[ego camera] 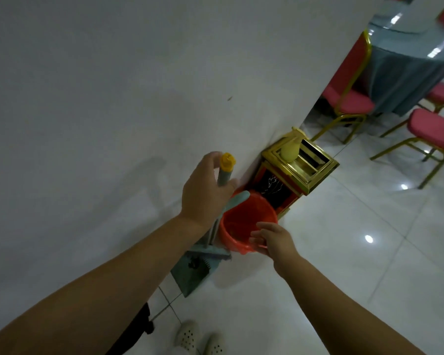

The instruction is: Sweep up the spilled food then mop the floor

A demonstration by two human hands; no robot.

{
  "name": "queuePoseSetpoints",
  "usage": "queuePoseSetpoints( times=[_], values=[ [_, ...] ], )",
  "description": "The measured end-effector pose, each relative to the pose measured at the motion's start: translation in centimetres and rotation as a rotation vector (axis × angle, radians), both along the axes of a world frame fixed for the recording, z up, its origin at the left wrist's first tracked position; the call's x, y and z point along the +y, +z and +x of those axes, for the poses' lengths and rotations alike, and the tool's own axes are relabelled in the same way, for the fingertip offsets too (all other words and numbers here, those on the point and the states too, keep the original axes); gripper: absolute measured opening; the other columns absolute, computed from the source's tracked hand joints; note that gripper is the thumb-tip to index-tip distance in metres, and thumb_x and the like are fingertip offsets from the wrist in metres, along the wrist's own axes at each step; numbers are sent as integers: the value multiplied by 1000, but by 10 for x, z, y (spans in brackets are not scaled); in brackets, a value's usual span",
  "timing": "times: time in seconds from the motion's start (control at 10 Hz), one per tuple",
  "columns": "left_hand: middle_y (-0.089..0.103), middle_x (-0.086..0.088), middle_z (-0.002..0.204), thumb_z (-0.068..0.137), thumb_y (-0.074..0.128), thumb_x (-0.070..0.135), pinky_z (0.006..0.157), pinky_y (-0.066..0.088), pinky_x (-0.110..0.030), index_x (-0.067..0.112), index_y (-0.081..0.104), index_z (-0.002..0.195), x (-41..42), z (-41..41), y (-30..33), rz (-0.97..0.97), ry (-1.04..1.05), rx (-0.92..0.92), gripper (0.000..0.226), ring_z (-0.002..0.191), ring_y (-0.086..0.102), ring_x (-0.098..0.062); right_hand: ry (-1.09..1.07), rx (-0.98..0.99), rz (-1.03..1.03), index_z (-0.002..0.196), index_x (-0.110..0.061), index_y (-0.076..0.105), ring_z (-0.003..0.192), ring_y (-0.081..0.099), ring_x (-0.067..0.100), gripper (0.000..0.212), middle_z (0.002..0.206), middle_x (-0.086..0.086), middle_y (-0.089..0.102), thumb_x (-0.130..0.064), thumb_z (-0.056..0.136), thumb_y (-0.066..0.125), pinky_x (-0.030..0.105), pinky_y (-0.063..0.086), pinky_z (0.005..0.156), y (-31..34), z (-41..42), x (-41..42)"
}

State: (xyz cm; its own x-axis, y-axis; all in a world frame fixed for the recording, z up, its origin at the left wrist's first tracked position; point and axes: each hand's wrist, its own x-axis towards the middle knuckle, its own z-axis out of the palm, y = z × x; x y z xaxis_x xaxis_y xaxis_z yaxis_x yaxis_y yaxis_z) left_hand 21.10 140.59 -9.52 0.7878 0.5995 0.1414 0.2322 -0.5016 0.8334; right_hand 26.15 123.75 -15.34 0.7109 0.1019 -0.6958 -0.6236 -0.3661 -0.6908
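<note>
My left hand grips a grey-green handle with a yellow cap. The handle runs down to a teal dustpan standing on the floor against the white wall. A second teal handle leans beside it. An orange bucket lined with an orange bag stands just right of the dustpan. My right hand holds the near rim of the bucket, fingers curled over the edge. No spilled food shows in this view.
A gold-framed bin with a black panel stands against the wall behind the bucket. Red chairs with gold legs surround a table with a grey-blue cloth at the upper right. The glossy white tiled floor spreads to the right. My white shoes are at the bottom.
</note>
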Motion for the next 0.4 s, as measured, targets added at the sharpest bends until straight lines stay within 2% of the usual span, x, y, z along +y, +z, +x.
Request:
queuePoseSetpoints(
  times=[0.1,0.2,0.3,0.4],
  values=[
    [55,-5,129,79,73,21,98,39,-21,7,50,131,-12,2,13,259,4,-138,58,121,49,-18,5,-19,-2,106,-13,60,82,68,25,25,103,15,65,5,94,46,25,55,53,7,1,-9],
    [60,-9,124,80,70,18,106,40,-36,5,58,120,-26,9,19,435,-69,-234,44,124,50,-24,-5,-41,13,110,-11,59,79,66,23,26,102,15,65,5,94,45,22,54,53,14,1,-20],
    [67,-5,114,82,67,17,114,28,-49,9,65,106,-48,17,13,568,-153,-228,25,131,46,-28,-37,-69,10,114,-8,60,79,67,23,26,99,14,67,3,94,46,29,58,69,18,1,-43],
    [70,-5,109,82,68,14,117,18,-51,11,69,97,-61,19,1,670,-155,-211,15,133,43,-30,-65,-87,3,114,-9,59,81,67,24,26,101,16,67,2,94,47,35,57,79,26,2,-68]
  ],
)
